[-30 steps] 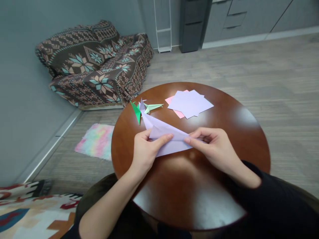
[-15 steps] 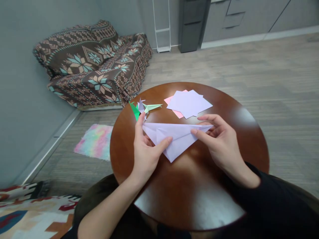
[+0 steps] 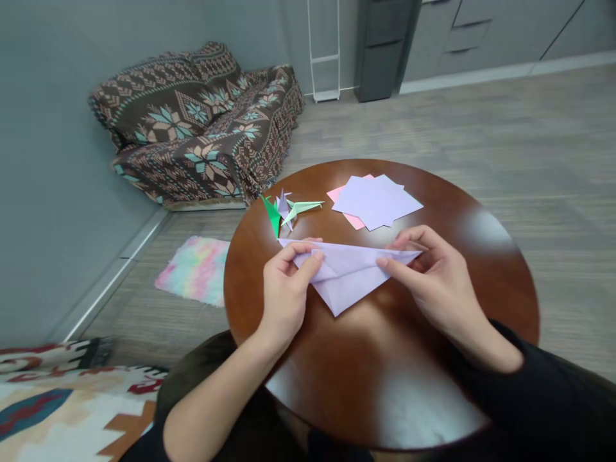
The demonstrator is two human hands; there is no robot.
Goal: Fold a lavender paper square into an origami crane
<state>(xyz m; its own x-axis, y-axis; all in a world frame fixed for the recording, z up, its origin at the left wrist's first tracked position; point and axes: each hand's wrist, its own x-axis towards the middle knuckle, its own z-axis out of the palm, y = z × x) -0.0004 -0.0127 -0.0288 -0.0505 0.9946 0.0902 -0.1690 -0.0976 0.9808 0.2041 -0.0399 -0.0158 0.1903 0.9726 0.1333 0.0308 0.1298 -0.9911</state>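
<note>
Both hands pinch a folded lilac paper triangle (image 3: 347, 273) over the tabletop (image 3: 481, 256) center: left hand (image 3: 283, 295) at nine o'clock, right hand (image 3: 436, 279) at three. Mid-fold, it seems; the next crease needs aligned edges.

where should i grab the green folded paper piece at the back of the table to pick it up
Pinch the green piece at its raised upper end, coming from the table's left edge. It stands tilted on the wood, so that end is off the surface. The purple piece and pale green piece crowd its right side.
</note>
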